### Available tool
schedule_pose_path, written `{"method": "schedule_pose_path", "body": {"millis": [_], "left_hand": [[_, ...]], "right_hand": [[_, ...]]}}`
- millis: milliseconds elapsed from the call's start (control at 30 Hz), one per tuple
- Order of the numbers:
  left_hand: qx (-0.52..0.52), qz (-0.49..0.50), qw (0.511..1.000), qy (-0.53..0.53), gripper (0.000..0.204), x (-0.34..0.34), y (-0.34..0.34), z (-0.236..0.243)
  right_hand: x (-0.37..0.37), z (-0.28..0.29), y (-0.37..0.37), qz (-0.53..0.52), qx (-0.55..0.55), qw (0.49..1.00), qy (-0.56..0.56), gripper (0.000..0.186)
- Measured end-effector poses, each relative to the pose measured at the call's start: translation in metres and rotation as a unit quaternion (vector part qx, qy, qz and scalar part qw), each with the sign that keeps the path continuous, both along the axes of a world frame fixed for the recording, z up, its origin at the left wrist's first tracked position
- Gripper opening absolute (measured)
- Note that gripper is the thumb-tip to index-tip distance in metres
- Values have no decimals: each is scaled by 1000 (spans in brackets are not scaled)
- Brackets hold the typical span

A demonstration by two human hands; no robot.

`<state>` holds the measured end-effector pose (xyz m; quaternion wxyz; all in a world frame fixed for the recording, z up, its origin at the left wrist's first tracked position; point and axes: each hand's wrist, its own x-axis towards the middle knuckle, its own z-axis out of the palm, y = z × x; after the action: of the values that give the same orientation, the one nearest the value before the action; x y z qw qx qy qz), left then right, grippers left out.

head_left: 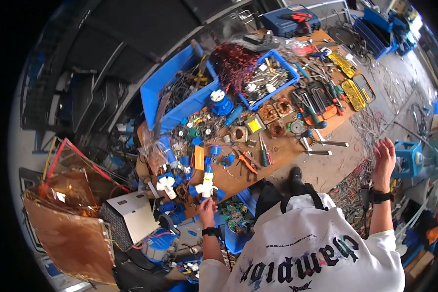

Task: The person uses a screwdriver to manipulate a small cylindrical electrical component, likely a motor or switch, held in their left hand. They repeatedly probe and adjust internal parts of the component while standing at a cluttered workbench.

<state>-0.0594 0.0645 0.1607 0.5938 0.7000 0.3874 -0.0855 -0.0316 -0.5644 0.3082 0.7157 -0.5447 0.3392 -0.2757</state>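
Observation:
My left hand (208, 209) is at the near left edge of the wooden table, its fingers closed at the lower end of a white plastic part with blue ends (207, 184). The exact grip is partly hidden by the fingers. A similar white, branching plastic part (166, 185) lies just to the left. An orange-yellow flat piece (199, 158) stands beyond the held part. Off to the right, away from the table, my right hand (384, 152) is raised with its fingers stretched out and holds nothing. Orange-handled pliers (248, 163) and screwdrivers (265, 152) lie on the table.
At the back stand a large blue bin (153, 97) and a smaller blue crate (297, 75) of metal parts. Rusty square motor cores (267, 114) sit mid-table. A blue fan-like machine (409, 158) is at the right, with wires strewn over the floor. A bin of circuit boards (236, 238) stands below.

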Motion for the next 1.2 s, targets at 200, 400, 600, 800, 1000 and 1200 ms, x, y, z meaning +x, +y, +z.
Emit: {"method": "schedule_pose_path", "body": {"millis": [200, 400, 600, 800, 1000, 1200], "left_hand": [[-62, -10, 997, -36, 17, 23, 16, -33], [-38, -96, 988, -119, 13, 61, 26, -67], [204, -216, 940, -166, 21, 112, 30, -50], [424, -141, 881, -156, 54, 168, 59, -41], [383, -226, 895, -39, 78, 194, 68, -74], [341, -183, 919, -75, 73, 194, 76, -111]], "right_hand": [[51, 47, 110, 94, -78, 992, -18, 24], [94, 33, 233, 269, -95, 955, 79, 11], [97, 8, 295, 378, -6, 913, 156, 8], [82, 14, 298, 400, -44, 899, 176, 8], [65, 22, 290, 371, -59, 909, 182, 7], [45, 23, 278, 332, -54, 920, 203, 9]]}}
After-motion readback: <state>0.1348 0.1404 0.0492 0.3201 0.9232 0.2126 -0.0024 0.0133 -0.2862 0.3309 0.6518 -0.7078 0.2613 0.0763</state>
